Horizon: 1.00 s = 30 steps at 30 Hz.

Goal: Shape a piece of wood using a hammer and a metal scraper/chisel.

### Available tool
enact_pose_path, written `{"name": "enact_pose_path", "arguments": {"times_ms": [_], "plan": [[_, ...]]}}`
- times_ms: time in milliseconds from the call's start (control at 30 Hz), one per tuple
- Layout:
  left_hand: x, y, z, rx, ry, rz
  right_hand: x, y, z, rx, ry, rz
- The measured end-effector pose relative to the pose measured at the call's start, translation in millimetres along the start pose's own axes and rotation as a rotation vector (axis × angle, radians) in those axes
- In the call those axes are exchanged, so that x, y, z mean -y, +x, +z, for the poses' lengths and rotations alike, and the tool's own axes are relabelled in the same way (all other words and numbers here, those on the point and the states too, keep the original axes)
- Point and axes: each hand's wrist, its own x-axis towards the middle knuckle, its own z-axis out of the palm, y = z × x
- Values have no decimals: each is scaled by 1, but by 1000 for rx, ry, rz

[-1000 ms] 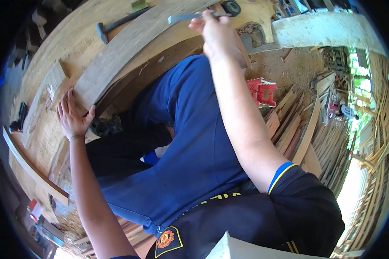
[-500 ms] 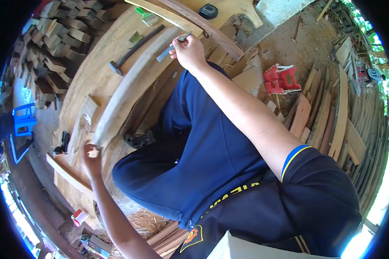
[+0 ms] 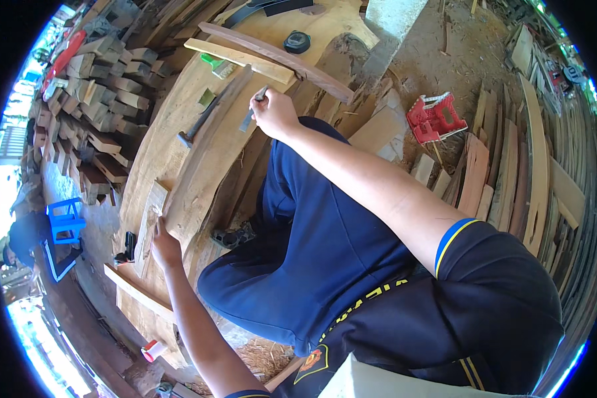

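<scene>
My right hand point(image 3: 274, 114) is closed round a chisel point(image 3: 247, 121), its flat grey blade pointing down beside a long wooden beam point(image 3: 209, 149). This beam lies lengthwise on a wide wooden slab point(image 3: 142, 162). At the beam's near end my left hand point(image 3: 166, 249) has its fingertips pressed together against the wood; the exact grip is partly hidden. Just beyond those fingers rests a short wood block point(image 3: 154, 199). A hammer point(image 3: 186, 138) lies along the beam's left side. Past the hammer are a small greenish block point(image 3: 207, 97) and a green-handled brush point(image 3: 219, 66).
Two wooden strips, one pale point(image 3: 245, 58) and one brown point(image 3: 292, 65), cross the slab's far part near a tape measure point(image 3: 297, 42). A red plastic crate point(image 3: 436, 119) stands right of my knee. Stacked timber point(image 3: 103, 99), a blue stool point(image 3: 66, 221) and a red-and-white cup point(image 3: 154, 350) are leftward.
The beam has turned over, its broad pale face no longer uppermost. My left fingers have come together at its near end. My right hand still holds the chisel, and the view has shifted.
</scene>
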Motion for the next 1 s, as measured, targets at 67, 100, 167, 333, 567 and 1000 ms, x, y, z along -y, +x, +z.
{"name": "enact_pose_path", "arguments": {"times_ms": [67,100,167,333,567,1000], "plan": [[-7,1,-15,77,53,-15,0,0,-3,7,12,4],[-10,-1,-16,74,57,-12,-2,-1,-5,20,18,12],[-4,-6,-16,43,37,18,-4,3,-7,19,40,9],[45,-30,-18,44,-25,16,2,6,0,49,61,18],[70,-63,-32,41,-33,30,-27,18,3,78,-16,45],[1,-41,-39,98,-142,-142,1,5,-12,138,111,176]]}}
